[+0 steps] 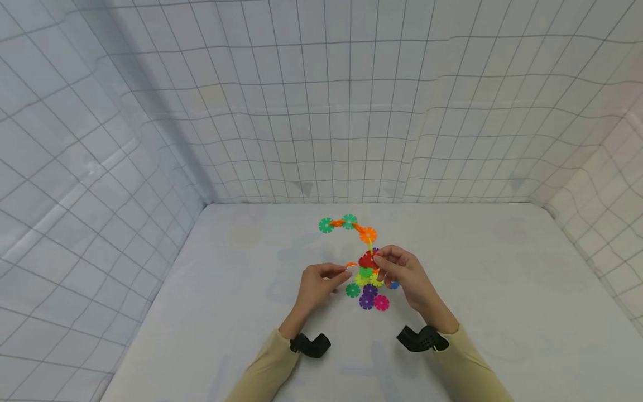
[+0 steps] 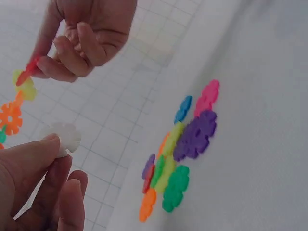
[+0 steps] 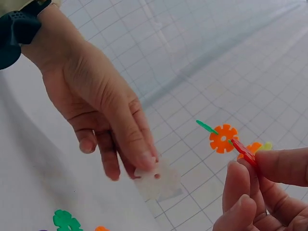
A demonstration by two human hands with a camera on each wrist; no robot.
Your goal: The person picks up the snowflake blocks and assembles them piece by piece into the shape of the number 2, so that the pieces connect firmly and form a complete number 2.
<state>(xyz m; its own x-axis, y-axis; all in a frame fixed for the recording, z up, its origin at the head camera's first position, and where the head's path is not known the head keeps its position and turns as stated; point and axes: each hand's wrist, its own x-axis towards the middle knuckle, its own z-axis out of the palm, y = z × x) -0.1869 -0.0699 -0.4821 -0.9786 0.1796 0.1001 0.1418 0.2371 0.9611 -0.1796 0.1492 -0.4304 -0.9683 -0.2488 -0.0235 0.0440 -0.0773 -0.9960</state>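
Note:
My left hand (image 1: 320,283) pinches a white notched snowflake disc (image 2: 70,136) between thumb and fingertips. To its right, my right hand (image 1: 409,279) pinches a red snowflake disc (image 3: 245,153) at one end of a linked chain. From there the chain runs through a yellow disc (image 1: 370,245) and an orange disc (image 1: 368,234) to others in orange and green, ending at a green disc (image 1: 326,225). A gap separates the white disc from the chain. In the head view the white disc hardly stands out against the table.
Loose snowflake discs lie on the white table (image 1: 241,312) below the hands, among them purple (image 1: 366,302), pink (image 1: 382,302), green (image 1: 353,290), blue (image 1: 394,285) and orange (image 1: 351,264). Grid-patterned white sheeting (image 1: 321,111) rises behind and at both sides.

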